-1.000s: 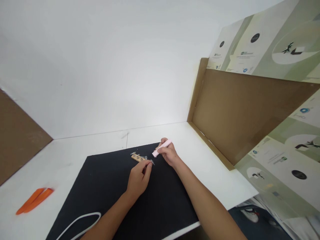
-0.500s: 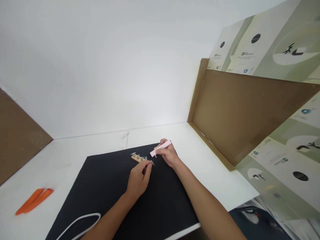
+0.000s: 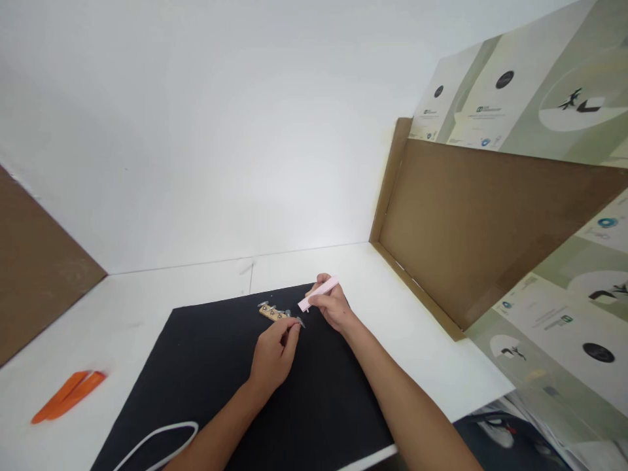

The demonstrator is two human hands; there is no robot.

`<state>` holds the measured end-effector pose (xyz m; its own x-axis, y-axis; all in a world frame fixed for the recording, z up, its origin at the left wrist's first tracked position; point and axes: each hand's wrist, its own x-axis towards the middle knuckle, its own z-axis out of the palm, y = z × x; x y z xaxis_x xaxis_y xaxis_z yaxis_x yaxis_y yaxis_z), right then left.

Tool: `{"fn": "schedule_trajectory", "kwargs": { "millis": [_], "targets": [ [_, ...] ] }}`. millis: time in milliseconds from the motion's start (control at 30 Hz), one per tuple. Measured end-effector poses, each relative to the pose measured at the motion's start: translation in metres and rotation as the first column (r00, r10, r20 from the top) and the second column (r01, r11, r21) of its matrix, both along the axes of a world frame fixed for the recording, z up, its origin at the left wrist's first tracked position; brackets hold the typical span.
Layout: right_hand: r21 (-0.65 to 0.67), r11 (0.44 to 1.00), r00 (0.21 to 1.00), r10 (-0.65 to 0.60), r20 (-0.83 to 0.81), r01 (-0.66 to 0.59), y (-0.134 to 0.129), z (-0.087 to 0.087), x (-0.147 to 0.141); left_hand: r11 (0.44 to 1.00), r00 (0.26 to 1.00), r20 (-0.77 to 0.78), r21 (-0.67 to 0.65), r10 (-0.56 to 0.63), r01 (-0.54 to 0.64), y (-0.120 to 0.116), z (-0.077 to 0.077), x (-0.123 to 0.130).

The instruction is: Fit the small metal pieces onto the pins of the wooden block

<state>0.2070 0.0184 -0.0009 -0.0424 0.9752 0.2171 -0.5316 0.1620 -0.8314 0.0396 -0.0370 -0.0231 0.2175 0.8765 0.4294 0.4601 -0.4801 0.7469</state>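
Observation:
My left hand (image 3: 273, 353) rests over the black mat (image 3: 210, 366), its fingertips pinched on a small grey metal piece (image 3: 300, 322). Just left of those fingertips lies a narrow wooden strip (image 3: 272, 314) with several small metal studs on it. My right hand (image 3: 332, 306) grips a pale pink pen-like stick (image 3: 320, 294) in its fingers, with the stick's lower end pointing toward the grey piece. The two hands are close but apart. The underside of the wooden strip is hidden.
Two orange plastic pieces (image 3: 69, 396) lie on the white table (image 3: 132, 314) left of the mat. A white cable loop (image 3: 161, 439) lies at the mat's near edge. Brown cardboard panels (image 3: 466, 229) and printed sheets stand at the right.
The pink stick has tilted slightly in my right hand, and my left hand has shifted slightly toward the wooden strip. The whole view has drifted a little.

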Motion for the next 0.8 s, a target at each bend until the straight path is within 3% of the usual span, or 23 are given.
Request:
{"fn": "schedule_trajectory", "kwargs": {
  "millis": [500, 800],
  "targets": [
    [0.039, 0.993, 0.989, 0.112, 0.096, -0.116, -0.0018, -0.0033, 0.0023, 1.000, 0.999, -0.032, -0.006, 0.017, -0.017, -0.0015, 0.0030, 0.0001],
    [0.020, 1.000, 0.997, -0.007, 0.080, 0.005, -0.0004, -0.0019, 0.0019, 1.000, 1.000, -0.003, -0.014, 0.019, -0.020, -0.0014, 0.0025, 0.0008]
  ]
}}
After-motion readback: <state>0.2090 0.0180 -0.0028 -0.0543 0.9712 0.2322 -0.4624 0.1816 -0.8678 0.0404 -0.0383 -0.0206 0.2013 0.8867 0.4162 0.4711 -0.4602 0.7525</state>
